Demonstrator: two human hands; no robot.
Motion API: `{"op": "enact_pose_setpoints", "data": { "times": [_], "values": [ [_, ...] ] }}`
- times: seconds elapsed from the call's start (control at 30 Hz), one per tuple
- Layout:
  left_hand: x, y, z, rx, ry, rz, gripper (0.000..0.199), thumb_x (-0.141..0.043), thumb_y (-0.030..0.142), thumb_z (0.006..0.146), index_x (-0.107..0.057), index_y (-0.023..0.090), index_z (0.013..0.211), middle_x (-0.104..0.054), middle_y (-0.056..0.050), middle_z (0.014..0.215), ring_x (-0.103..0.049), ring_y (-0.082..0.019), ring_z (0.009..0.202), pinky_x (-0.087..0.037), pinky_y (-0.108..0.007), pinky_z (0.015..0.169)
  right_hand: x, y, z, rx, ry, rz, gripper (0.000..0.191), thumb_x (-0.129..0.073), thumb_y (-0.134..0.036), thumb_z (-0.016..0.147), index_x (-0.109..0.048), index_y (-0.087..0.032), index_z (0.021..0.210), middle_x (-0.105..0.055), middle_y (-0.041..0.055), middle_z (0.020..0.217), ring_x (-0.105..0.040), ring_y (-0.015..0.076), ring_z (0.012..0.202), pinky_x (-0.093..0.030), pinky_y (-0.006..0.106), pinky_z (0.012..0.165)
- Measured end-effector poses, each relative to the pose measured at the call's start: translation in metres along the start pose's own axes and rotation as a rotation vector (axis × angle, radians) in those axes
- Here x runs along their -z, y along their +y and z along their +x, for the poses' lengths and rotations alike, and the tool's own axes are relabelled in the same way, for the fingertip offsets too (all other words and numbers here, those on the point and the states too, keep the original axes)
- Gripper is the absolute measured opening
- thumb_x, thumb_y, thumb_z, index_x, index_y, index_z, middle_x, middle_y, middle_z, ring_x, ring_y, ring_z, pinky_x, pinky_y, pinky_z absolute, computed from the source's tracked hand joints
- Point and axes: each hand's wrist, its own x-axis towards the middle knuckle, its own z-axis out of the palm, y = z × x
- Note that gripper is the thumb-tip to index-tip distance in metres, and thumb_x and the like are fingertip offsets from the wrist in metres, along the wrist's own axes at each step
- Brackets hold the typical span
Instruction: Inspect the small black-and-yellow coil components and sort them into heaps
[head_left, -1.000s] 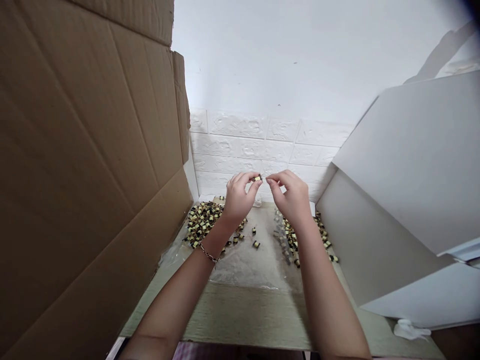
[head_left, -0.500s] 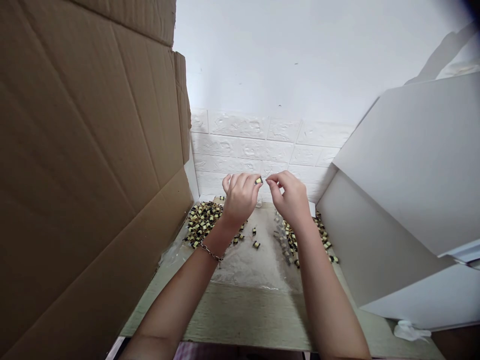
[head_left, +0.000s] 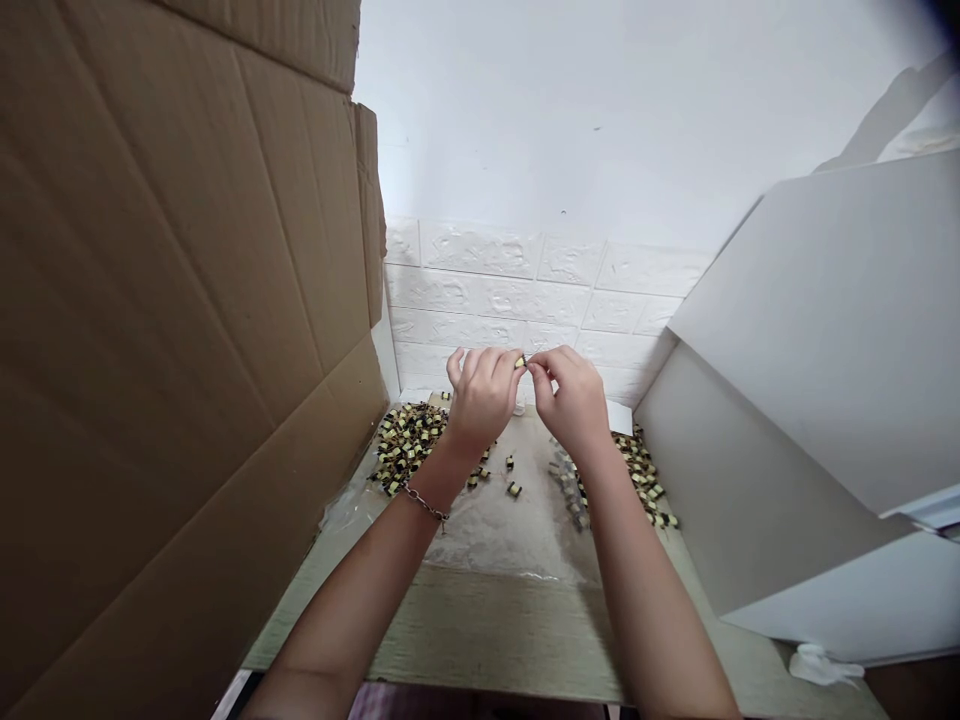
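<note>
My left hand (head_left: pixel 484 395) pinches a small yellow-and-black coil part (head_left: pixel 520 362) between thumb and fingers, above the bench. Close against it on the right, my right hand (head_left: pixel 571 398) has thumb and forefinger pressed together at the part's edge; whatever is between those fingertips is too small to make out. A pile of similar parts (head_left: pixel 405 445) lies left of and below my left hand. Another pile (head_left: pixel 643 475) is partly hidden behind my right forearm. Two loose parts, one of them nearer the front (head_left: pixel 514 490), lie between the piles on clear plastic sheeting (head_left: pixel 487 545).
A tall cardboard sheet (head_left: pixel 187 300) stands along the left side. White panels (head_left: pixel 810 330) enclose the right, and a white brick-patterned wall (head_left: pixel 480 295) is behind. A crumpled white item (head_left: pixel 823 664) lies at the front right of the bench (head_left: pixel 495 630).
My right hand has moved slightly left, and its fingertips now meet the part in my left hand. A small gap was between them before. The whole view has shifted slightly.
</note>
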Motion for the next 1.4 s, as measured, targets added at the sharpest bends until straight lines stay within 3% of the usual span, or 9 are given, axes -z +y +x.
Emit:
{"op": "enact_pose_setpoints", "data": {
  "times": [0.2, 0.3, 0.43, 0.57, 0.73, 1.07, 1.2, 1.4],
  "values": [
    [-0.001, -0.002, 0.0, -0.078, -0.198, -0.004, 0.02, -0.037, 0.026, 0.086, -0.053, 0.018, 0.094, -0.058, -0.004, 0.087, -0.047, -0.019, 0.089, -0.021, -0.036, 0.095, -0.003, 0.006, -0.001, 0.017, -0.131, -0.084, 0.014, -0.043, -0.017, 0.08, -0.056, -0.017, 0.075, -0.058, 0.0031, 0.073, -0.053, 0.0159, 0.072, -0.036, 0.028, 0.068],
    [-0.004, -0.003, 0.002, -0.048, -0.31, -0.089, 0.019, -0.039, 0.025, 0.085, -0.054, 0.017, 0.092, -0.057, -0.005, 0.088, -0.047, -0.019, 0.091, -0.021, -0.037, 0.096, -0.004, 0.012, -0.001, 0.016, -0.185, -0.066, 0.014, -0.044, -0.016, 0.079, -0.057, -0.017, 0.075, -0.058, 0.0037, 0.073, -0.053, 0.0157, 0.071, -0.037, 0.027, 0.066],
    [-0.003, -0.009, 0.007, 0.098, -0.458, -0.383, 0.015, -0.045, 0.024, 0.081, -0.057, 0.017, 0.087, -0.059, -0.003, 0.089, -0.05, -0.018, 0.089, -0.029, -0.035, 0.089, -0.004, 0.017, -0.001, 0.0, -0.184, 0.035, 0.014, -0.045, -0.016, 0.08, -0.058, -0.018, 0.075, -0.058, 0.0022, 0.073, -0.053, 0.014, 0.07, -0.038, 0.025, 0.063],
    [-0.001, -0.014, 0.011, 0.287, -0.559, -0.857, 0.02, -0.048, 0.027, 0.078, -0.059, 0.015, 0.09, -0.06, -0.004, 0.088, -0.052, -0.017, 0.086, -0.037, -0.028, 0.079, 0.0, 0.016, -0.001, -0.01, -0.123, 0.119, 0.013, -0.047, -0.017, 0.08, -0.059, -0.019, 0.077, -0.057, 0.0003, 0.073, -0.052, 0.0123, 0.068, -0.039, 0.023, 0.062],
    [-0.003, -0.012, 0.011, 0.493, -0.59, -1.377, 0.026, -0.056, 0.03, 0.074, -0.06, 0.01, 0.089, -0.06, -0.006, 0.087, -0.051, -0.016, 0.087, -0.036, -0.027, 0.081, 0.005, 0.01, 0.001, 0.016, 0.034, 0.156, 0.012, -0.049, -0.018, 0.08, -0.061, -0.02, 0.079, -0.056, 0.0004, 0.074, -0.05, 0.0105, 0.062, -0.04, 0.023, 0.06],
    [-0.004, -0.015, 0.008, 0.79, -0.668, -1.879, 0.018, -0.059, 0.029, 0.074, -0.06, 0.014, 0.083, -0.054, -0.001, 0.076, -0.05, -0.007, 0.071, -0.038, -0.021, 0.071, 0.006, 0.008, 0.001, 0.108, 0.235, 0.066, 0.014, -0.051, -0.02, 0.079, -0.064, -0.02, 0.085, -0.056, 0.0016, 0.073, -0.053, 0.0091, 0.063, -0.041, 0.02, 0.056],
    [-0.002, -0.014, 0.009, 0.863, -0.676, -1.957, 0.014, -0.058, 0.026, 0.075, -0.057, 0.013, 0.079, -0.053, -0.001, 0.074, -0.05, -0.007, 0.069, -0.04, -0.022, 0.069, 0.004, 0.009, -0.002, 0.154, 0.239, -0.055, 0.017, -0.05, -0.022, 0.08, -0.064, -0.022, 0.089, -0.057, 0.0014, 0.072, -0.053, 0.0095, 0.062, -0.04, 0.021, 0.057],
    [-0.004, -0.014, 0.007, 0.941, -0.698, -2.014, 0.012, -0.056, 0.025, 0.077, -0.055, 0.014, 0.078, -0.052, 0.0, 0.072, -0.05, -0.007, 0.067, -0.041, -0.025, 0.073, 0.002, 0.009, -0.005, 0.12, 0.118, -0.157, 0.023, -0.043, -0.026, 0.084, -0.062, -0.023, 0.094, -0.06, 0.004, 0.075, -0.052, 0.0139, 0.067, -0.037, 0.026, 0.063]
  ]
}}
